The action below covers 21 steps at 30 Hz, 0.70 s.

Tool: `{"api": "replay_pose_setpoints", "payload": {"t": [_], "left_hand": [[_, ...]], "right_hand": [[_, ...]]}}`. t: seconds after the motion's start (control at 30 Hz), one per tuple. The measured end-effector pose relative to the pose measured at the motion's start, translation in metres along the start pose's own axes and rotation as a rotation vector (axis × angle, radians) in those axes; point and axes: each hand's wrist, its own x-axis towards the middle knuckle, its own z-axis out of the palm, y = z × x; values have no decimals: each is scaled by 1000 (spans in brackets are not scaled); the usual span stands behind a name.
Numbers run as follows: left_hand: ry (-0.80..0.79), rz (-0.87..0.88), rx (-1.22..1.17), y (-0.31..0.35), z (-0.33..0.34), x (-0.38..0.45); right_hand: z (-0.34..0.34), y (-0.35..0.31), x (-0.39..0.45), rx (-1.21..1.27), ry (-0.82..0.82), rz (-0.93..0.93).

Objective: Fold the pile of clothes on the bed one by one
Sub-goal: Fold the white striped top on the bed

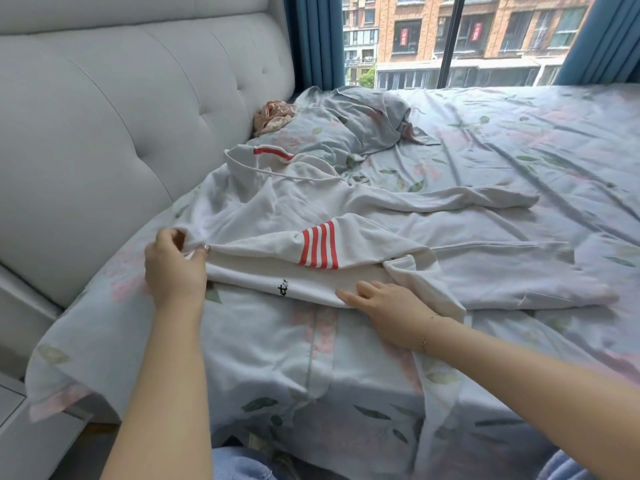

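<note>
The white hoodie [346,216] lies spread on the bed [519,140], near the headboard [121,109]. It looks soft and floppy (light too). The left hand [175,268] pinches its corner; the right hand [388,308] presses flat, fingers spread, on its hem.

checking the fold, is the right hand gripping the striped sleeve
No, the right hand lies with straight fingers on the white top's near edge, clear of the striped sleeve, while the left hand pinches the fabric.

We see soft daylight from the window [460,39], faint shadows, mild blur, and wide-angle bending at the edges.
</note>
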Motion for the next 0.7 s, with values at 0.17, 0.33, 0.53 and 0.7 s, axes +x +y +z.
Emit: {"api": "replay_pose_setpoints", "payload": {"t": [0.17, 0.33, 0.53, 0.7], "left_hand": [[188, 246, 57, 39, -15, -24], [-738, -80, -401, 98, 11, -88], [-1026, -642, -787, 127, 67, -126], [-838, -1019, -1069, 127, 100, -112]], "right_hand": [[-48, 18, -17, 271, 227, 110], [-73, 69, -49, 385, -37, 859], [-56, 85, -74, 818, -336, 1006], [-46, 73, -77, 1084, -275, 902]]}}
